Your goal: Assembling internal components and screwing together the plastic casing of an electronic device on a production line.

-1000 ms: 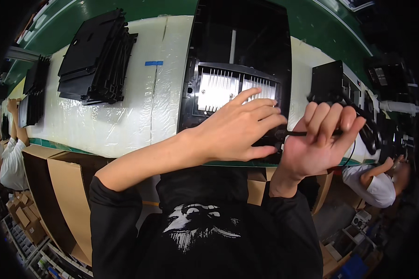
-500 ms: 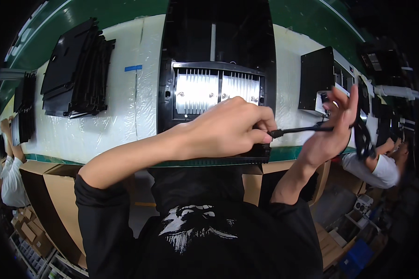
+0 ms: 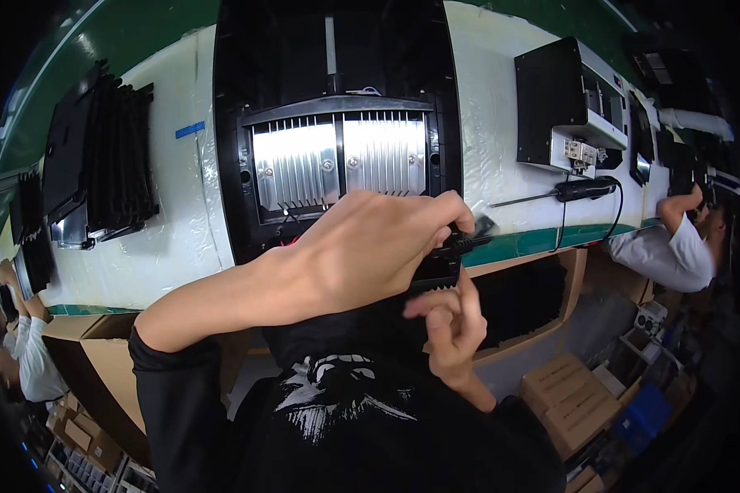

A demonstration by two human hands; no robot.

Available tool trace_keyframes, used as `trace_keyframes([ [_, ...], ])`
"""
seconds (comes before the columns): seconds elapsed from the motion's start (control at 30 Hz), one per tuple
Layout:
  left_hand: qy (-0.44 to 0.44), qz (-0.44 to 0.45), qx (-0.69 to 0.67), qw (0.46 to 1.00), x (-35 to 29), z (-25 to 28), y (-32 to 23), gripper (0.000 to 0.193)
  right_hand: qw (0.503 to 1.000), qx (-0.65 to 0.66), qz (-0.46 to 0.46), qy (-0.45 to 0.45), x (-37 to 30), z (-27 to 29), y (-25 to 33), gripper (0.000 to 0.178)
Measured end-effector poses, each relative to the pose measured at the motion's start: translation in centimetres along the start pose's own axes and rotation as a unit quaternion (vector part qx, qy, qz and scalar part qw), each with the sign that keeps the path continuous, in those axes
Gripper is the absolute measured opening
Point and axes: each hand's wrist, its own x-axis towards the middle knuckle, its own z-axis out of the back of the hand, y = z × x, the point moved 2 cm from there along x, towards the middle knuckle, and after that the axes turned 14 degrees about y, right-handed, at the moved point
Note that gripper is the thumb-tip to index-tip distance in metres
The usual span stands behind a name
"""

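Note:
My left hand (image 3: 370, 242) is closed, thumb against fingers, on a black cable (image 3: 471, 243) with a ribbed plug-like end. It hovers over the near edge of a black housing (image 3: 228, 156). Inside the housing, two silver finned heat sinks (image 3: 384, 156) lie side by side under a dark frame bar; my left hand and forearm hide the housing's lower part. Just below the cable is my right hand (image 3: 456, 329), its index finger stretched up toward it and the other fingers apart and partly blurred. Whether that fingertip touches the cable is unclear.
A screwdriver (image 3: 584, 190) with a long thin shaft lies right of the housing, below a black-and-silver metal box (image 3: 548, 107). Black panels (image 3: 99, 156) are stacked at left. Cardboard boxes (image 3: 571, 390) stand below the table. Other people work at both sides.
My right hand has moved left and down, from holding the cable stretched out at right to below my left hand. The view has shifted, and the screwdriver now shows.

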Motion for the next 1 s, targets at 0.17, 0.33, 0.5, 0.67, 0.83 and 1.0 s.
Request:
trace_keyframes([
  [0.17,0.013,0.044,-0.057,0.997,-0.6,0.3,-0.6,0.023,0.948,-0.258,0.156,-0.097,1.7,4.2,0.4,0.033],
  [0.33,0.055,0.059,-0.058,0.995,-0.9,0.9,-1.0,0.033,0.955,-0.251,0.156,-0.021,7.6,6.2,1.7,0.045],
  [0.5,-0.003,0.018,-0.016,1.000,-1.2,0.5,-0.1,0.036,0.964,-0.223,0.108,0.096,8.5,6.5,1.0,0.030],
  [0.67,-0.067,-0.033,0.096,0.993,-1.3,0.3,0.3,0.019,0.990,0.096,-0.003,0.102,7.3,6.2,0.3,0.024],
  [0.83,-0.058,-0.066,0.223,0.971,-1.5,-0.1,-0.3,0.014,0.982,0.068,-0.114,0.134,7.2,6.5,0.8,0.035],
  [1.0,-0.065,-0.075,0.277,0.956,-1.7,-1.0,-0.6,0.012,0.973,0.065,-0.154,0.162,7.5,6.4,1.2,0.034],
])
